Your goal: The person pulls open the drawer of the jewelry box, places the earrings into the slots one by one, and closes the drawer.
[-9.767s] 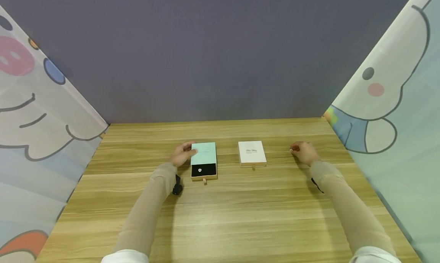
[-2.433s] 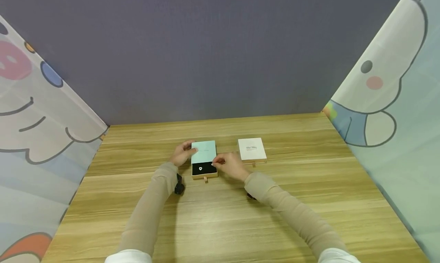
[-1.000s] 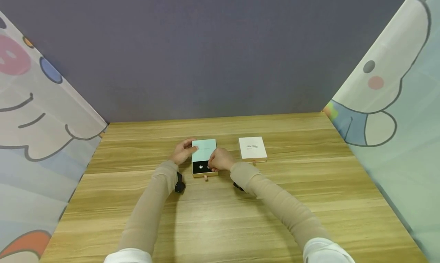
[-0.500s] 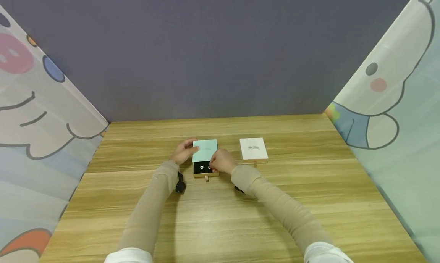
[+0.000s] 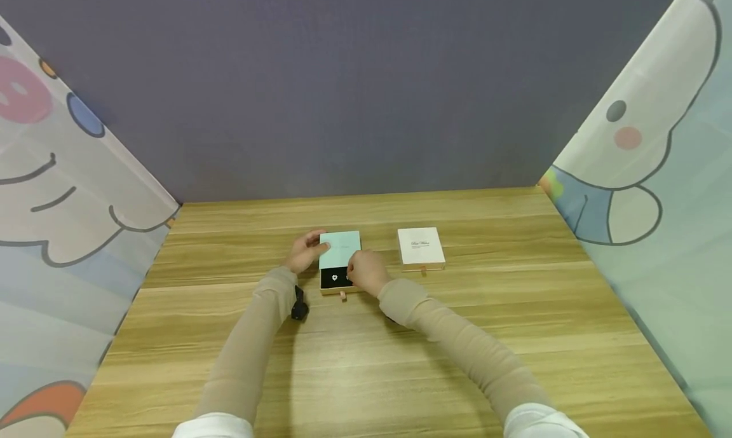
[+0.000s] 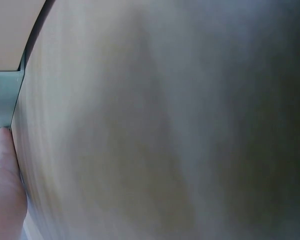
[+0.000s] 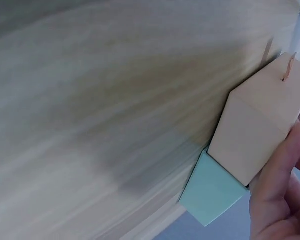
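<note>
A mint-green drawer-style jewelry box (image 5: pixel 340 248) lies left of the table's middle, its drawer (image 7: pixel 255 125) pulled partway out towards me. On the black pad inside sits a small silvery heart-shaped earring (image 5: pixel 334 278). My left hand (image 5: pixel 302 255) grips the sleeve's left side, thumb on top. Over the drawer's right end, my right hand (image 5: pixel 368 273) pinches a second small earring (image 5: pixel 347 277), mostly covered by the fingers. In the right wrist view, the right fingers (image 7: pixel 282 165) bend over the drawer's edge; their tips are hidden. The left wrist view catches only part of the left hand (image 6: pixel 5 195).
A closed white gift box (image 5: pixel 420 246) with dark lettering stands to the right of the right hand. The wooden table (image 5: pixel 337 374) meets a dark grey panel (image 5: pixel 366 95) behind. Cartoon-printed curtains (image 5: pixel 663 139) flank both sides.
My right hand has come from the table's far right, carrying a small piece, to the drawer's right end. Lately its fingers have only shifted slightly there. The left hand keeps its hold.
</note>
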Demonstrator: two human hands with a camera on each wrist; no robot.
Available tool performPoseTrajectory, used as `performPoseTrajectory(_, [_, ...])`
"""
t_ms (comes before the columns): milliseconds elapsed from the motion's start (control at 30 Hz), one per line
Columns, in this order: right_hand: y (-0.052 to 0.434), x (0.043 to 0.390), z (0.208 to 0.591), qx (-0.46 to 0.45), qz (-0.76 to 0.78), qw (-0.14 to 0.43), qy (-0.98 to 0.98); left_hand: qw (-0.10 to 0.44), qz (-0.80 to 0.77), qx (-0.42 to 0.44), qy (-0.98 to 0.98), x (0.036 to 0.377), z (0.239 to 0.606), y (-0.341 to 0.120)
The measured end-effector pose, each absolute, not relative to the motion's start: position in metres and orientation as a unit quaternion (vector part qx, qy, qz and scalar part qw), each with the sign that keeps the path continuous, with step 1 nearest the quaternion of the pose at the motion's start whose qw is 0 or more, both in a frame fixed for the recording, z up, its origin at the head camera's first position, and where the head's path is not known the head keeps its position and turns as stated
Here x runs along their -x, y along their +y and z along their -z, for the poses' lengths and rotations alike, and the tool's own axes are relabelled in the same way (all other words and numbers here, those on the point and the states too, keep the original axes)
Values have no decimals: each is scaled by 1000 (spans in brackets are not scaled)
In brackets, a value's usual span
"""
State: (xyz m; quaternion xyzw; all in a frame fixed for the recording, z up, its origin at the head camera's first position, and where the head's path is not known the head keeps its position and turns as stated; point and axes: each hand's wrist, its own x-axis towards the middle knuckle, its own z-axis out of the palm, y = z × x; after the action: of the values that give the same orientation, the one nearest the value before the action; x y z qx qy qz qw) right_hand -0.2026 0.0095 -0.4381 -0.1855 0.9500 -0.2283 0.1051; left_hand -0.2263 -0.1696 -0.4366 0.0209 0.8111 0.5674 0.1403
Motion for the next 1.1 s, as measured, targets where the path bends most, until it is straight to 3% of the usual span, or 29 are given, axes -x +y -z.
performPoseTrajectory(167, [9, 202, 440, 184, 236, 98, 949, 137, -566, -27, 812, 228, 440, -171])
performPoseTrajectory(400, [15, 197, 441, 188, 304, 81, 930, 104, -557, -53, 822, 242, 473, -182])
performPoseTrajectory(667, [24, 192, 437, 200, 361, 61, 909, 127, -555, -31, 821, 232, 444, -174])
performPoseTrajectory(1100, [29, 164, 432, 80, 610, 221, 757, 132, -541, -34, 830, 228, 438, -172])
